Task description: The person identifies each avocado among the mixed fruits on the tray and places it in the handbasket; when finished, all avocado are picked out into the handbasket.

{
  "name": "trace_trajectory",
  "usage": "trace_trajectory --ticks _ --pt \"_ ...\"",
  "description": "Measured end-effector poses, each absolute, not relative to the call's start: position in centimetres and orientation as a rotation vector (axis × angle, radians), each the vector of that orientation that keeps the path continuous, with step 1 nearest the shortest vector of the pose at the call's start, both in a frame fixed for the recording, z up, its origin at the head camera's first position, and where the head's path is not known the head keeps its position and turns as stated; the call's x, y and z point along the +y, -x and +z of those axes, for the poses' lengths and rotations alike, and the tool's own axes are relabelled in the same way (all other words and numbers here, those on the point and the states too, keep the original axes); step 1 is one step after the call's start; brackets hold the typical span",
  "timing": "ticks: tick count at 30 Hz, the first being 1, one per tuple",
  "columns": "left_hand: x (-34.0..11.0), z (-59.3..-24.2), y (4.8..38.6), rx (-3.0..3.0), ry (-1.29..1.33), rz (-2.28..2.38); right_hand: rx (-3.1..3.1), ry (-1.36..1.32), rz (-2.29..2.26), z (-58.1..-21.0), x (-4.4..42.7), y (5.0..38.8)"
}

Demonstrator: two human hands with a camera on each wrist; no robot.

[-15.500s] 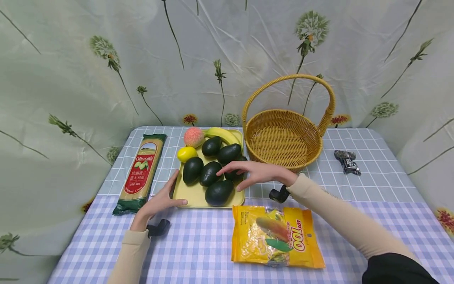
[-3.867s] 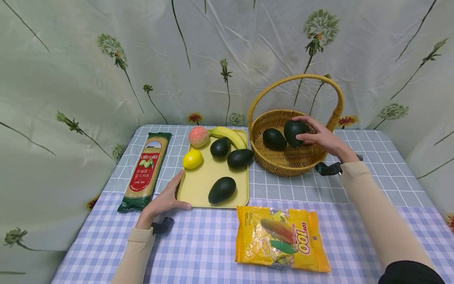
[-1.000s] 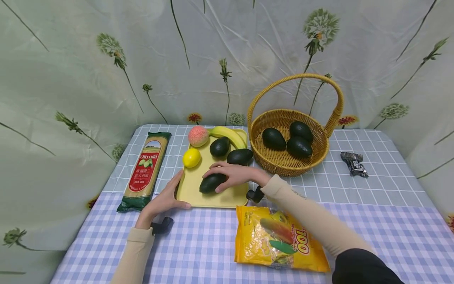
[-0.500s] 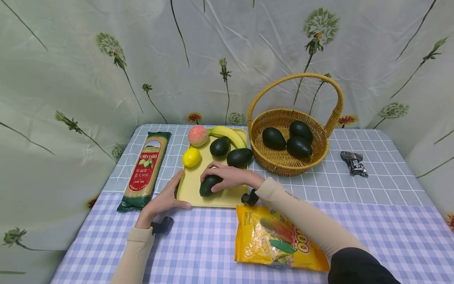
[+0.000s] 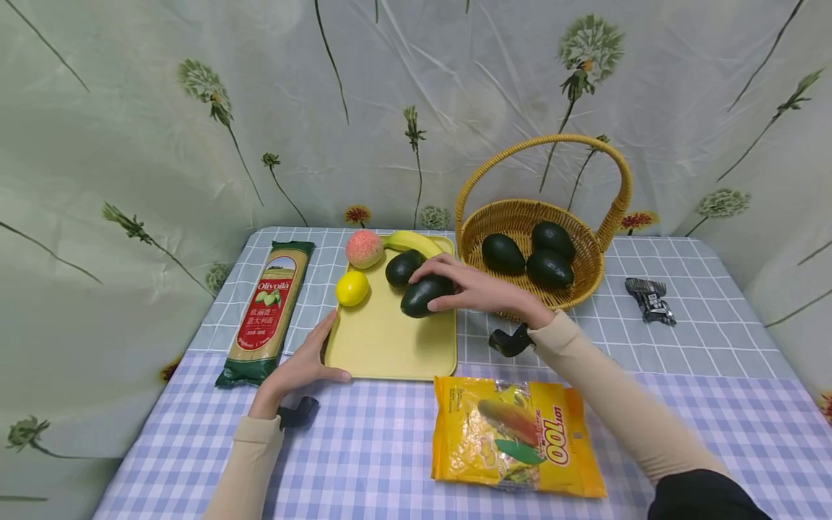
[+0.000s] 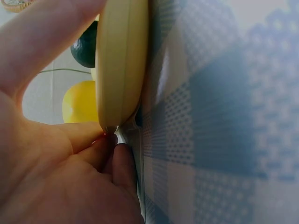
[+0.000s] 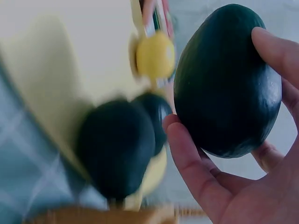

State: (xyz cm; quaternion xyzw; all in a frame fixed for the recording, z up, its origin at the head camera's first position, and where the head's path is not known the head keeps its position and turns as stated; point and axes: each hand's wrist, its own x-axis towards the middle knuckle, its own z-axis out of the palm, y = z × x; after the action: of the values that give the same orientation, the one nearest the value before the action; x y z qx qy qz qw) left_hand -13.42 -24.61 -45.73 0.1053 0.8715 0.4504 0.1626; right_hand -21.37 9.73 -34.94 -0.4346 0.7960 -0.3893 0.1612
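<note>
My right hand (image 5: 477, 289) grips a dark green avocado (image 5: 425, 296), raised above the yellow tray (image 5: 377, 350); thumb and fingers wrap its sides in the right wrist view. Two more avocados stay on the tray; one avocado (image 5: 401, 269) shows in the head view, while the other avocado (image 7: 117, 149) is covered there by my hand. A lemon (image 5: 352, 289), a peach (image 5: 364, 249) and a partly hidden banana (image 5: 411, 243) share the tray. My left hand (image 5: 304, 367) rests against the tray's near-left corner, fingers along its side, thumb at the front edge.
Right of the tray stands a wicker basket (image 5: 481, 292) with a tall handle and three avocados inside. A spaghetti pack (image 5: 266, 310) lies at left, a yellow mango candy bag (image 5: 513, 437) in front. A small black wrapped item (image 5: 650, 300) sits far right.
The right hand has lifted the avocado off the tray's front part and moved it back and right. Earlier, the basket went from empty to three avocados. The left hand stays put.
</note>
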Motion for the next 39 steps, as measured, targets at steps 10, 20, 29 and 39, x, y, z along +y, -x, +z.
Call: trace_trajectory --ticks 10,20,29,39 --pt "-24.4 -45.5 13.3 2.474 -0.287 1.302 2.464 0.903 -1.183 -34.7 17.4 23.1" --pt "-24.4 -45.4 13.3 2.486 -0.279 1.277 2.529 0.646 -1.171 -36.0 20.1 23.8" --pt "-24.4 -45.5 13.4 2.488 -0.293 1.28 2.542 0.583 -1.089 -37.1 19.7 23.8" --pt "-24.5 -45.5 13.4 2.489 -0.299 1.277 2.535 0.577 -1.103 -37.1 20.5 23.4"
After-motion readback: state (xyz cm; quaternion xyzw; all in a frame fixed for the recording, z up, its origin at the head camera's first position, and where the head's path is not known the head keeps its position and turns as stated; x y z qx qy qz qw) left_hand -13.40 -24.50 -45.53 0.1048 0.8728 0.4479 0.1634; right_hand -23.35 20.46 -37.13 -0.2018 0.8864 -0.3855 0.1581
